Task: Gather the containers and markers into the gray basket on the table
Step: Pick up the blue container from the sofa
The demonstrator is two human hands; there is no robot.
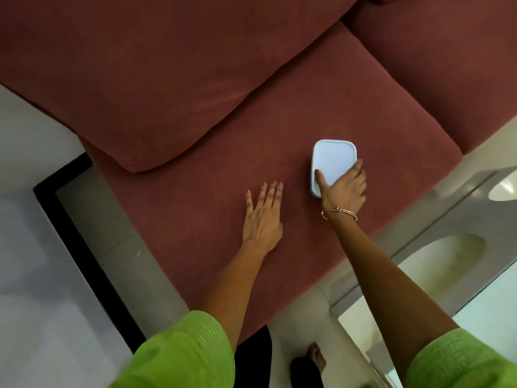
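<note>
While the right hand clamps the pale blue container on the sofa seat | left hand lies flat beside the container, fingers spread

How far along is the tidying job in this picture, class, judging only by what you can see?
Done: nothing visibly; the gray basket and any markers are out of view. In hand: the right hand is closing around a light blue lidded container that lies on the red sofa seat, while the left hand rests flat and empty on the cushion. Left: lifting the container and carrying it to the basket.
</note>
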